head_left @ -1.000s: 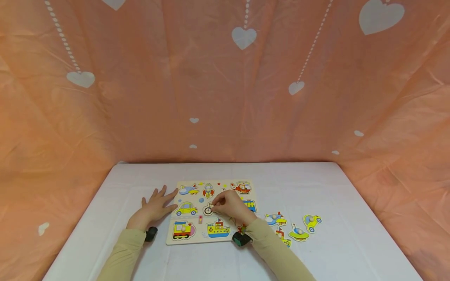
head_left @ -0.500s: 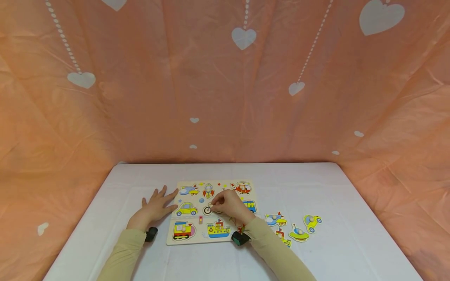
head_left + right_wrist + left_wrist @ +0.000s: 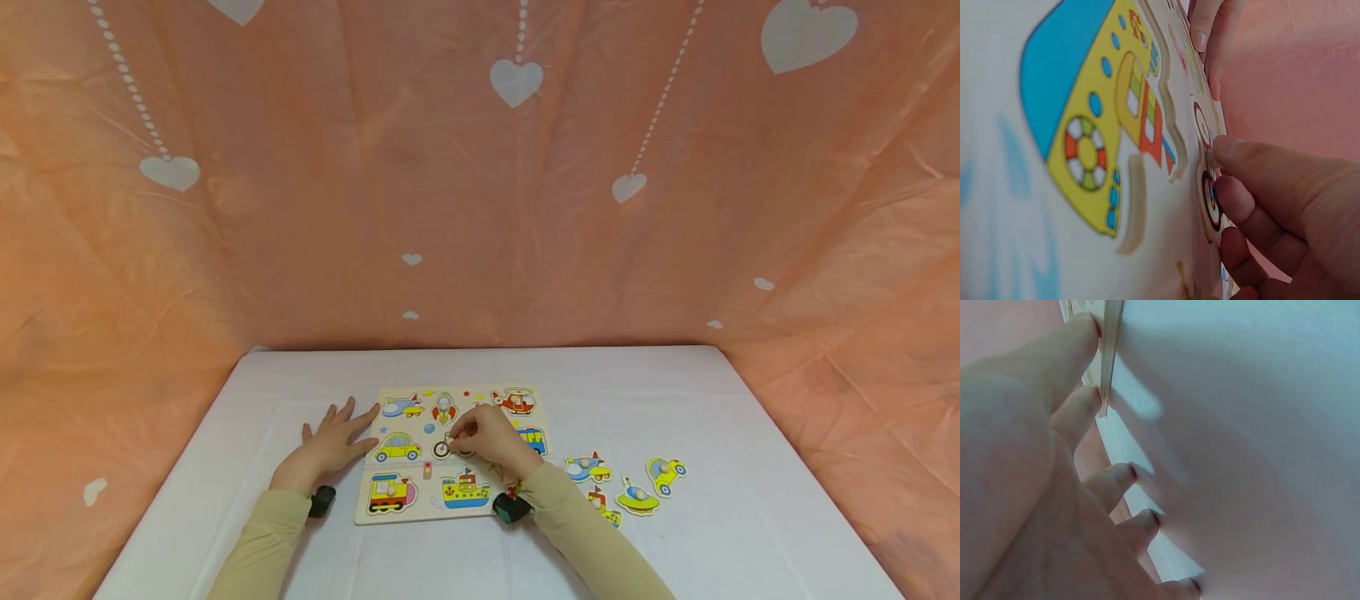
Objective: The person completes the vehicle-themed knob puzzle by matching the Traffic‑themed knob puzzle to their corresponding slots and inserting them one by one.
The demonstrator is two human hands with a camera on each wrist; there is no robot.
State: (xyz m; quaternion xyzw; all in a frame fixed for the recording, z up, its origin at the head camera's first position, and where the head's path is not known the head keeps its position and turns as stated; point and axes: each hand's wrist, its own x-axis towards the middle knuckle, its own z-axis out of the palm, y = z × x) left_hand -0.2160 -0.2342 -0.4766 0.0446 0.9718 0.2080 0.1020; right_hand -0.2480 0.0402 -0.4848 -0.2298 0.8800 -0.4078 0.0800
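Observation:
A wooden puzzle board (image 3: 426,500) printed with vehicles lies on the white table. My right hand (image 3: 495,437) is over its middle, with thumb and forefinger pinching the bicycle puzzle piece (image 3: 441,450); in the right wrist view that bicycle piece (image 3: 1212,203) lies at its matching spot on the board, partly hidden by the fingers. My left hand (image 3: 326,454) rests with spread fingers at the board's left side. In the left wrist view, the left hand's thumb and forefinger touch the board's edge (image 3: 1110,356), while the other fingers rest on the table.
Right of the board lie loose pieces: an airplane (image 3: 585,469), a boat (image 3: 600,502) partly hidden by the right sleeve, a flying saucer (image 3: 637,500) and a yellow car (image 3: 665,475). Train (image 3: 392,492), rocket (image 3: 444,408) and helicopter (image 3: 516,402) pieces sit in the board. A pink curtain (image 3: 450,208) hangs behind.
The bicycle piece and the right fingers have shifted very slightly on the board. The left hand and the loose pieces have stayed put.

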